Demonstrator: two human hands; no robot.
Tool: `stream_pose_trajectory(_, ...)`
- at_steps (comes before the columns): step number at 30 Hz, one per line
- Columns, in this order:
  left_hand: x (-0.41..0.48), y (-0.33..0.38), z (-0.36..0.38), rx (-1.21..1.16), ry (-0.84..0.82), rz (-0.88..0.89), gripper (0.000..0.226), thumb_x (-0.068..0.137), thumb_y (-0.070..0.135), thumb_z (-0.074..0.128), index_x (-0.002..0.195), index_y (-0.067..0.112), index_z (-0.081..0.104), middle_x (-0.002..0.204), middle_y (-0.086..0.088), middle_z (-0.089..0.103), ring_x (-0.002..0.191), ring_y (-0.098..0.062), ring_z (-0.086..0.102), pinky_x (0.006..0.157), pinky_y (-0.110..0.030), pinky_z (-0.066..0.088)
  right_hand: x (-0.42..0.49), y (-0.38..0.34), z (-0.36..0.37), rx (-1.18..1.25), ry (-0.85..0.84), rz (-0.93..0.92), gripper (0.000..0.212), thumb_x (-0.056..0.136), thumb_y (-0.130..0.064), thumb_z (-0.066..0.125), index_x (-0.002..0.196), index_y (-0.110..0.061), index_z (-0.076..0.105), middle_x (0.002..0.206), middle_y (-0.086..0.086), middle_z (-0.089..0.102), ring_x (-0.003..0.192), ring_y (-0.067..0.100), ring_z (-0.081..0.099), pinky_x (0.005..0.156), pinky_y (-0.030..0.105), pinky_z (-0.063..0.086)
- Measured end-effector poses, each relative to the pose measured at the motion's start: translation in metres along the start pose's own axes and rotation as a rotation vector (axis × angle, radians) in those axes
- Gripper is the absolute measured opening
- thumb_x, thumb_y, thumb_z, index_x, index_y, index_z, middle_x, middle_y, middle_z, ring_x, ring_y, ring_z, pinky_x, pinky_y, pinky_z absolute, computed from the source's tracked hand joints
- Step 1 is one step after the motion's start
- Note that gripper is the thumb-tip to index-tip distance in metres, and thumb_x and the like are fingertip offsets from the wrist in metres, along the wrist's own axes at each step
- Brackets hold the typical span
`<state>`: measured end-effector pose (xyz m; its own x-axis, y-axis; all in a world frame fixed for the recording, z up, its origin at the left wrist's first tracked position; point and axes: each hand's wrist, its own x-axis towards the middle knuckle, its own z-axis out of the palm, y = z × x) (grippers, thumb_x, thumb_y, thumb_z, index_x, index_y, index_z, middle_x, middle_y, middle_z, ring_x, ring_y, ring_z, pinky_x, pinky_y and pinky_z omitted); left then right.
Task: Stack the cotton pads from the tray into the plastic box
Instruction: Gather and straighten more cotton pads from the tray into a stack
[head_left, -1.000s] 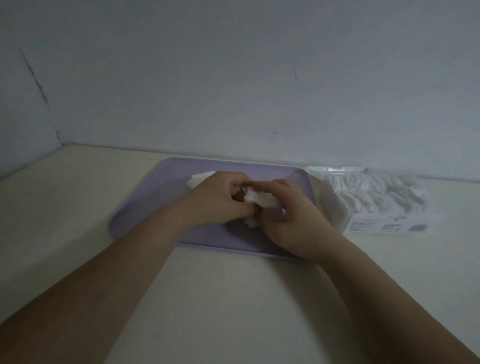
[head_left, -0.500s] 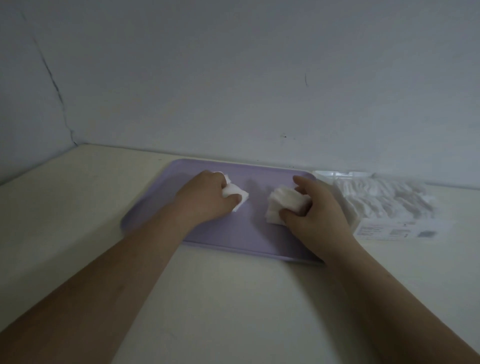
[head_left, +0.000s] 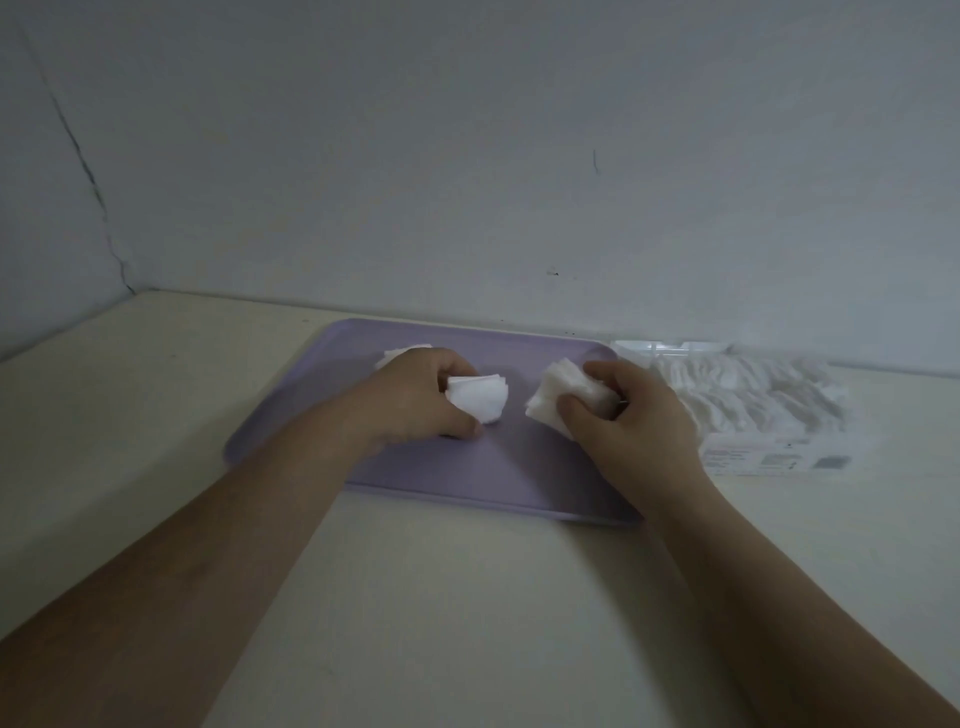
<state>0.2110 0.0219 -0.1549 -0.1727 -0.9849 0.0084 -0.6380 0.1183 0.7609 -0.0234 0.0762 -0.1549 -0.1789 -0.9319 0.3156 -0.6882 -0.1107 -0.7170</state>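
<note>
Here, left hand (head_left: 413, 402) gripping pad stack (head_left: 478, 400), right hand (head_left: 641, 423) clutching pad wad (head_left: 558, 392), seemingly bare tray (head_left: 514, 457) between

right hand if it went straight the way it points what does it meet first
Likely the pads held by the left hand, just across a bare strip of tray, though depth is unclear.

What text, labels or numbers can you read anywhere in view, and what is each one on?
No text here is legible.
Label on the front of the plastic box: lines of small print and two grey square patches, all too blurred to read.
Tray, cotton pads, wall and table: no writing visible.
</note>
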Motion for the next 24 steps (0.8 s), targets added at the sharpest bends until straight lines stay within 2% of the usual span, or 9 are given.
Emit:
stream_pose_trajectory(2, -0.001, 0.0, 0.002, 0.033, -0.008, 0.002, 0.04, 0.064, 0.039, 0.091, 0.098, 0.028, 0.074, 0.105, 0.007, 0.072, 0.101, -0.013, 0.065, 0.08, -0.026, 0.051, -0.001, 0.0, 0.0, -0.003, -0.005, 0.002, 0.044, 0.087, -0.035, 0.072, 0.129, -0.026, 0.064, 0.102, -0.012, 0.061, 0.104, 0.017, 0.063, 0.085, 0.022, 0.037)
stream_pose_trajectory(4, -0.001, 0.001, 0.004, 0.022, 0.004, 0.017, 0.038, 0.064, 0.049, 0.089, 0.09, 0.027, 0.073, 0.094, 0.007, 0.07, 0.091, -0.014, 0.066, 0.075, -0.028, 0.05, -0.001, 0.001, 0.0, -0.008, -0.01, 0.005, 0.044, 0.087, -0.035, 0.072, 0.13, -0.027, 0.063, 0.105, -0.011, 0.062, 0.107, 0.017, 0.063, 0.086, 0.021, 0.036)
stream_pose_trajectory(7, -0.002, 0.007, 0.007, -0.105, 0.008, 0.052, 0.03, 0.076, 0.034, 0.089, 0.092, 0.017, 0.07, 0.087, 0.003, 0.071, 0.078, -0.014, 0.064, 0.073, -0.031, 0.05, -0.001, 0.001, 0.0, -0.023, -0.015, 0.005, 0.045, 0.087, -0.036, 0.072, 0.13, -0.027, 0.063, 0.104, -0.012, 0.062, 0.107, 0.017, 0.063, 0.086, 0.022, 0.037)
stream_pose_trajectory(10, -0.002, 0.012, 0.006, -0.291, 0.006, 0.04, 0.028, 0.079, 0.02, 0.087, 0.096, 0.012, 0.067, 0.094, -0.006, 0.076, 0.086, -0.022, 0.073, 0.075, -0.036, 0.056, 0.0, 0.001, 0.001, -0.022, -0.011, -0.003, 0.045, 0.086, -0.037, 0.072, 0.13, -0.028, 0.063, 0.107, -0.011, 0.065, 0.108, 0.017, 0.064, 0.095, 0.028, 0.044)
stream_pose_trajectory(14, -0.004, 0.015, 0.005, -0.48, -0.052, 0.028, 0.045, 0.063, 0.026, 0.083, 0.102, 0.01, 0.069, 0.104, -0.019, 0.078, 0.103, -0.032, 0.076, 0.08, -0.042, 0.049, 0.0, 0.001, 0.0, -0.01, -0.024, 0.001, 0.045, 0.087, -0.036, 0.072, 0.13, -0.027, 0.063, 0.102, -0.014, 0.06, 0.105, 0.016, 0.063, 0.094, 0.027, 0.043)
stream_pose_trajectory(17, -0.004, 0.011, 0.005, -0.513, -0.089, 0.08, 0.047, 0.058, 0.032, 0.088, 0.097, 0.013, 0.069, 0.095, -0.013, 0.077, 0.088, -0.025, 0.07, 0.072, -0.036, 0.048, 0.0, 0.0, -0.001, -0.007, -0.032, 0.0, 0.045, 0.087, -0.036, 0.072, 0.13, -0.027, 0.063, 0.102, -0.015, 0.06, 0.105, 0.015, 0.062, 0.094, 0.027, 0.044)
stream_pose_trajectory(19, -0.004, 0.009, 0.005, -0.5, -0.11, 0.123, 0.039, 0.059, 0.032, 0.091, 0.089, 0.019, 0.068, 0.084, -0.005, 0.069, 0.078, -0.017, 0.061, 0.064, -0.029, 0.047, -0.001, 0.001, -0.001, 0.001, -0.032, 0.004, 0.045, 0.086, -0.036, 0.072, 0.13, -0.027, 0.063, 0.102, -0.015, 0.06, 0.106, 0.016, 0.063, 0.098, 0.031, 0.046)
stream_pose_trajectory(22, -0.005, 0.008, 0.006, -0.431, -0.101, 0.182, 0.031, 0.065, 0.02, 0.09, 0.086, 0.016, 0.068, 0.08, -0.002, 0.066, 0.076, -0.015, 0.057, 0.066, -0.028, 0.043, -0.001, 0.001, -0.001, 0.007, -0.027, 0.001, 0.045, 0.086, -0.036, 0.073, 0.129, -0.028, 0.064, 0.102, -0.014, 0.062, 0.107, 0.017, 0.064, 0.1, 0.036, 0.048)
stream_pose_trajectory(24, -0.005, 0.007, 0.007, -0.395, -0.097, 0.198, 0.031, 0.066, 0.014, 0.09, 0.088, 0.017, 0.069, 0.085, -0.001, 0.07, 0.078, -0.013, 0.06, 0.069, -0.028, 0.047, 0.0, 0.002, 0.0, 0.01, -0.022, -0.001, 0.045, 0.085, -0.037, 0.073, 0.128, -0.028, 0.064, 0.101, -0.015, 0.062, 0.106, 0.016, 0.065, 0.101, 0.036, 0.048)
